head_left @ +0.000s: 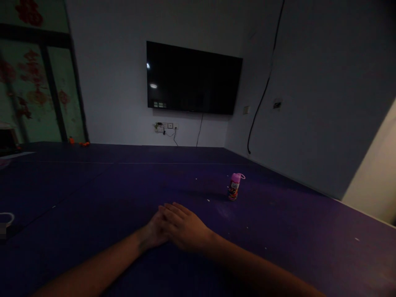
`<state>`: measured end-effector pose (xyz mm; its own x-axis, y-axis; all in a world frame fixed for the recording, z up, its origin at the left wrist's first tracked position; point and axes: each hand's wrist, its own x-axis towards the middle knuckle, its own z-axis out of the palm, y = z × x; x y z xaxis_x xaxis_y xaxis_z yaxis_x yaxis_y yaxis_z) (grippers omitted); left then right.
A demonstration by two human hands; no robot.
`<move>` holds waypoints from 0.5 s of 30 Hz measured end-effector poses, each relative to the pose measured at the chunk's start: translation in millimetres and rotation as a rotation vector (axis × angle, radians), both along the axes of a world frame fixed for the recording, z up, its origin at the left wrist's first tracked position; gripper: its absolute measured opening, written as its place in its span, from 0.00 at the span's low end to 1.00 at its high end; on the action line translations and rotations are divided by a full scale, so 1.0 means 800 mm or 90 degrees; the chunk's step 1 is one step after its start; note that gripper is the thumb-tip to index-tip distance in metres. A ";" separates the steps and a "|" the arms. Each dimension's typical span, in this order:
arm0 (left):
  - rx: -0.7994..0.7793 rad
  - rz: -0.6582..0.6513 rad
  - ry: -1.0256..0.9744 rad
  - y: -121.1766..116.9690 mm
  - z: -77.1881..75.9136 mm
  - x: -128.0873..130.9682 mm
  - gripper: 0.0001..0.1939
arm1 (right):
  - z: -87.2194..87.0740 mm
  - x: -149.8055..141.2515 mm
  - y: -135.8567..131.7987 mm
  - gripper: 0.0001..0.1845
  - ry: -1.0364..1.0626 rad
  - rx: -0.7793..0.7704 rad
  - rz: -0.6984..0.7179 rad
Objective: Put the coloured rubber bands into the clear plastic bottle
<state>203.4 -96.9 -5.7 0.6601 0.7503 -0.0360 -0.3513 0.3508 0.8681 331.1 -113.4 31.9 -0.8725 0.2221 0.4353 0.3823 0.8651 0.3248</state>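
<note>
Purple flat surfacing (133, 181) bears an upright, pink-capped, multicoloured cylindrical bottle (234, 188); nearer, the bare right hand (188, 230) lies pressed over the bare left hand (154, 232).

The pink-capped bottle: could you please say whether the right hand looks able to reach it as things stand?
Probably yes: the right hand lies over the left hand, and only small pale scraps show on the purple surface between it and the bottle.

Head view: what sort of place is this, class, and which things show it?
Probably a living room in a home: a large TV hangs on the wall, sockets sit below it, and red decorations hang at the doorway.
</note>
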 end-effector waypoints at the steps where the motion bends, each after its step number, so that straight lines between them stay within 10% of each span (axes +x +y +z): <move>1: -0.010 0.021 -0.014 0.002 0.000 -0.007 0.15 | -0.008 0.006 0.006 0.24 0.009 -0.006 -0.014; 8: -0.140 0.255 -0.117 0.002 0.001 -0.024 0.15 | -0.046 0.013 0.034 0.18 0.069 -0.073 -0.041; 15: -0.134 0.233 -0.078 -0.001 0.003 -0.019 0.14 | -0.045 0.011 0.032 0.16 0.081 -0.112 -0.039</move>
<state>187.8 -97.7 -3.0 0.3605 0.9204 -0.1511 -0.5818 0.3486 0.7349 339.7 -88.1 -3.8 -0.7956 0.3559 0.4903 0.4644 0.8779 0.1163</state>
